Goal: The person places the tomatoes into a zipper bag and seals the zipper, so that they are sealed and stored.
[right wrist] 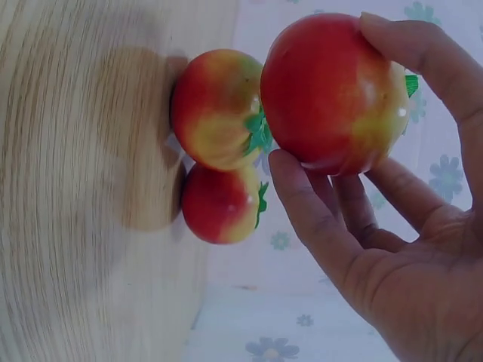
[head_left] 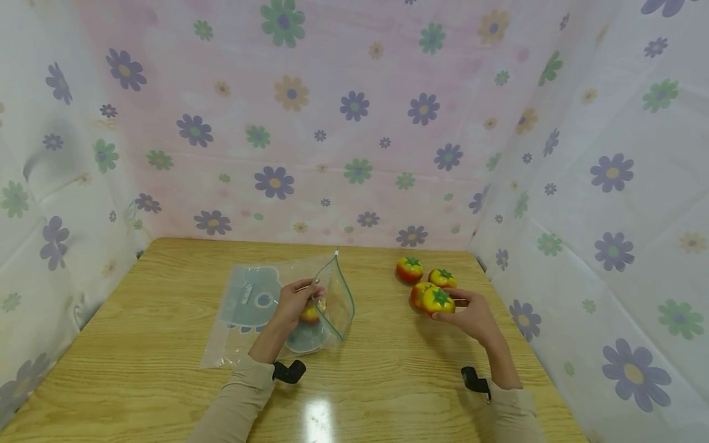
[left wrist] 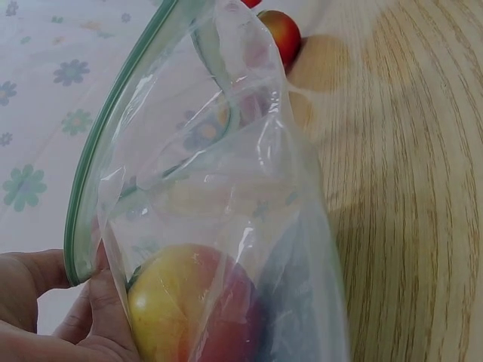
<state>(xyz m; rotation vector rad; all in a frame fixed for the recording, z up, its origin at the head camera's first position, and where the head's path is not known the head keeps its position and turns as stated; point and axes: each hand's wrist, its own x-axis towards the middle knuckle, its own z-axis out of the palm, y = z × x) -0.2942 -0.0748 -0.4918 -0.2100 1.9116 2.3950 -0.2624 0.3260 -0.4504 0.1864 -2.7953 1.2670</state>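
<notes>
My left hand (head_left: 292,304) pinches the green-edged rim of a clear zip bag (head_left: 335,292), whose mouth gapes toward the right. Inside the bag a red-and-yellow tomato (left wrist: 192,305) shows through the plastic, close by the left fingers. With thumb and fingertips my right hand (head_left: 473,317) grips another tomato (right wrist: 332,94), raised above the table in the right wrist view. Its green leafy top faces up in the head view. Just behind it sit a tomato (head_left: 419,294) partly hidden by the held one, one more tomato (head_left: 442,278) and a farther tomato (head_left: 410,270).
The wooden table (head_left: 382,381) carries everything. The bag's closed end, with a blue-grey printed figure (head_left: 252,298), lies flat toward the left. A flowered curtain (head_left: 354,135) stands behind the table and along both sides. Black camera mounts (head_left: 290,371) sit at the wrists.
</notes>
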